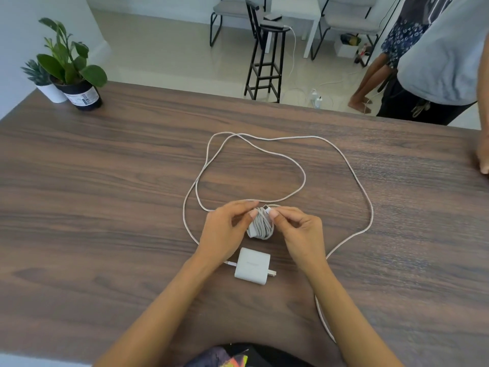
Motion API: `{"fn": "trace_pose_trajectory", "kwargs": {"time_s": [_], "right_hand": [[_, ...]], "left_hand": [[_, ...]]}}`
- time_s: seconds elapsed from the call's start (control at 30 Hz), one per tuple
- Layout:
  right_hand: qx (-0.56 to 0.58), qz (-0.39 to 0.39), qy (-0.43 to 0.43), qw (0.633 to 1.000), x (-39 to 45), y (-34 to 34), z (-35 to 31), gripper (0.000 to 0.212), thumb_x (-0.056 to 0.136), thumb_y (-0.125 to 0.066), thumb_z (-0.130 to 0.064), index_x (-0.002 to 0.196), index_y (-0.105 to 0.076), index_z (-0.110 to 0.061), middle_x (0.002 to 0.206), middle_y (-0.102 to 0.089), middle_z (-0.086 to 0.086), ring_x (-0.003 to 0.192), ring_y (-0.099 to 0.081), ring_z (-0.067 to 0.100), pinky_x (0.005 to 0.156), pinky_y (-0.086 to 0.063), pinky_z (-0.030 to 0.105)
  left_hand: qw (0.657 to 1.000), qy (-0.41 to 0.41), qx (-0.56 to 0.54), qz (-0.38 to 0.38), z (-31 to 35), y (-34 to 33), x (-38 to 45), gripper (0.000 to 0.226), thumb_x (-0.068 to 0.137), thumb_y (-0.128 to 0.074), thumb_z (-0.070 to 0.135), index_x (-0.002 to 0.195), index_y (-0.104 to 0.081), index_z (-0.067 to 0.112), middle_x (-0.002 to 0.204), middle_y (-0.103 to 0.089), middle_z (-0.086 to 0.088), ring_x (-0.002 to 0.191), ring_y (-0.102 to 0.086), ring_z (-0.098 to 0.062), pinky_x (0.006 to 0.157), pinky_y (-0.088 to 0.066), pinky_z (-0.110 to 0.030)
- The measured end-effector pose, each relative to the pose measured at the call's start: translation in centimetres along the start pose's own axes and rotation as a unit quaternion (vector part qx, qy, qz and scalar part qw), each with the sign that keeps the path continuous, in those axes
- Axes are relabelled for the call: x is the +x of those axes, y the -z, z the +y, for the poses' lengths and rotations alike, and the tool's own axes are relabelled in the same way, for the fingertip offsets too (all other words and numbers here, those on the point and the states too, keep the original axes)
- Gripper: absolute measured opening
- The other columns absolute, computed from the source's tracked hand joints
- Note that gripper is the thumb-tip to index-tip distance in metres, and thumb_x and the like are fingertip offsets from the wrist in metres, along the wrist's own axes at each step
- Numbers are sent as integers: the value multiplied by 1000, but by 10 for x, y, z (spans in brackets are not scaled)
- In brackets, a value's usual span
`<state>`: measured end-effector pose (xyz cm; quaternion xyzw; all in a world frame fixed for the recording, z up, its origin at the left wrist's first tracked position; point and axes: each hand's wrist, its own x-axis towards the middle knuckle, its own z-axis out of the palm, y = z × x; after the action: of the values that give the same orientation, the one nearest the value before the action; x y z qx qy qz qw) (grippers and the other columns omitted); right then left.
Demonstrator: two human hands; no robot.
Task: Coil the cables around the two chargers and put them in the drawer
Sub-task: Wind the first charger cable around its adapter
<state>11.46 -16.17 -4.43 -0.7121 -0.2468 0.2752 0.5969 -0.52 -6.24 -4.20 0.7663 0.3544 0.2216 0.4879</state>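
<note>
A small white charger wrapped in its coiled cable (260,225) is held just above the wooden table (105,194) between both hands. My left hand (225,229) grips the bundle from the left. My right hand (296,231) pinches the cable's plug end at the top of the bundle. A second white charger (252,263) lies flat on the table just in front of my hands, prongs to the right. Its long white cable (304,176) sprawls in big loose loops across the table and runs off the near edge. No drawer is in view.
Two potted plants (70,67) stand at the table's far left corner. Another person (444,54) stands at the far right, one hand resting on the table edge. Beyond the table are a black stool (266,62), chairs and a white desk.
</note>
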Motion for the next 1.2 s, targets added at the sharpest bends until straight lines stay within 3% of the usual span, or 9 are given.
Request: {"fn": "trace_pose_trajectory", "kwargs": {"time_s": [0.1, 0.23, 0.43, 0.53, 0.67, 0.8, 0.93, 1.03, 1.2], "right_hand": [[-12, 5, -4, 1000, 0, -4, -2, 9, 80, -73, -15, 83, -77, -23, 85, -73, -1, 82, -69, 12, 79, -54, 33], [-8, 0, -18, 1000, 1, -4, -6, 8, 78, -74, -15, 84, -77, -20, 83, -75, -2, 84, -71, 10, 78, -54, 28], [-6, 13, -35, 999, 0, -3, -10, 8, 74, -79, -18, 81, -77, -15, 78, -76, 0, 78, -72, 16, 77, -56, 30], [-13, 17, -36, 999, -1, -4, -11, 6, 74, -78, -17, 80, -76, -16, 76, -75, 0, 75, -71, 17, 76, -57, 31], [-37, 15, -33, 999, -2, -4, -12, 4, 75, -77, -18, 79, -76, -17, 74, -75, -1, 74, -71, 17, 75, -57, 32], [-52, 26, -25, 998, -5, -5, -13, 3, 76, -76, -19, 78, -75, -18, 72, -74, -2, 71, -70, 14, 70, -56, 26], [-45, 28, -21, 998, -7, -4, -14, 2, 77, -76, -18, 78, -75, -19, 73, -74, -4, 69, -69, 8, 66, -53, 18], [-41, 25, -21, 999, -7, -4, -13, 4, 77, -75, -16, 78, -74, -20, 75, -74, -4, 70, -69, 10, 67, -53, 19], [-39, 18, -23, 999, -5, 0, -12, 5, 78, -74, -15, 80, -75, -19, 76, -74, -3, 72, -68, 10, 67, -52, 19]], "left_hand": [[998, 10, -49, 25, 3, 0, -1, 18, 85, -68, 15, 102, -74, 17, 96, -72, 10, 86, -64, 11, 82, -51, -11], [997, 24, -74, 28, 6, 1, 0, 10, 82, -71, 11, 91, -75, 12, 85, -74, 3, 79, -68, 2, 74, -53, -14], [997, 49, -58, 15, 1, 1, 4, 3, 80, -73, 12, 81, -74, 14, 77, -74, 3, 74, -71, -9, 75, -59, -39], [996, 56, -68, 32, -1, -3, 3, 7, 80, -71, 9, 78, -73, 15, 74, -73, 2, 72, -71, -14, 74, -58, -42], [996, 13, -61, 70, -3, -9, -3, 11, 81, -68, 3, 77, -71, 13, 72, -70, 9, 71, -68, -16, 71, -57, -38], [994, -44, -35, 91, -4, -12, -3, 12, 81, -65, -2, 80, -72, 9, 72, -66, 17, 69, -63, -3, 67, -52, -19], [995, 0, -77, 70, -10, -11, -2, 17, 82, -64, -4, 85, -74, 10, 77, -69, 12, 76, -69, -12, 72, -57, -27], [991, 41, -118, 40, -9, -8, 0, 19, 83, -63, -7, 82, -73, 9, 77, -70, 5, 76, -70, -14, 70, -59, -26], [989, 48, -137, 24, -4, -8, 1, 15, 82, -65, -5, 80, -72, 8, 77, -70, 4, 77, -69, -16, 71, -60, -30]]}}
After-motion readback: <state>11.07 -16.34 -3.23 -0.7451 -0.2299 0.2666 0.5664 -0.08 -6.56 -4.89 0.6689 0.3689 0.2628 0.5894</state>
